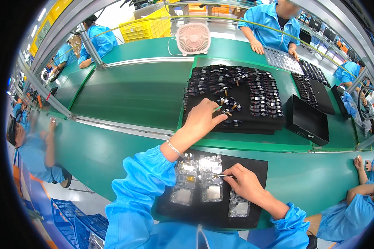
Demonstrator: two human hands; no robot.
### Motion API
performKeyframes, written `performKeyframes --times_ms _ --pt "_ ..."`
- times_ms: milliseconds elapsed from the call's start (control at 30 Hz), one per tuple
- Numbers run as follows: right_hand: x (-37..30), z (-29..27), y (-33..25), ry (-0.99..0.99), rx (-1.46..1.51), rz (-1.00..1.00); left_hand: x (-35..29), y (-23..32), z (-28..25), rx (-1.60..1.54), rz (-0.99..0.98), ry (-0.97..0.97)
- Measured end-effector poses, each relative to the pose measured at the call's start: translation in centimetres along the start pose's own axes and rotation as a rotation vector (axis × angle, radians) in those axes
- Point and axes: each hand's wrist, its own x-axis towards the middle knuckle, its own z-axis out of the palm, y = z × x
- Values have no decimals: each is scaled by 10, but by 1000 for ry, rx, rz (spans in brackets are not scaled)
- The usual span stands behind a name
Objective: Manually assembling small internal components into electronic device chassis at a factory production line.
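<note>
My left hand [201,119] reaches over a black foam sheet [241,89] covered with rows of small black components [266,95]. Its thumb and forefinger are apart beside a few loose components [230,106]; a small greenish strip [217,109] shows at the fingertips, and whether it is touched I cannot tell. In my right hand [247,184] are thin metal tweezers [224,175], their tip over the middle circuit board [211,189]. Another board [182,182] lies to its left, and a smaller-looking one [239,207] is partly under my right hand. All rest on a black mat [203,216].
An open black box [306,120] stands right of the foam sheet. A pink fan [193,38] sits at the far side of the green conveyor [133,95]. Across from me a person [272,25] handles a white tray [283,60]. Metal frame posts [45,91] rise at the left.
</note>
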Motion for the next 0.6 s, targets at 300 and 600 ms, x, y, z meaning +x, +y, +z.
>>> performKeyframes --times_ms 300,600 --pt "-5 -18 12 137 -88 -15 -41 11 -30 -112 -16 -79" --pt "53 -11 29 110 -409 -226 -97 3 -22 -37 -305 -280"
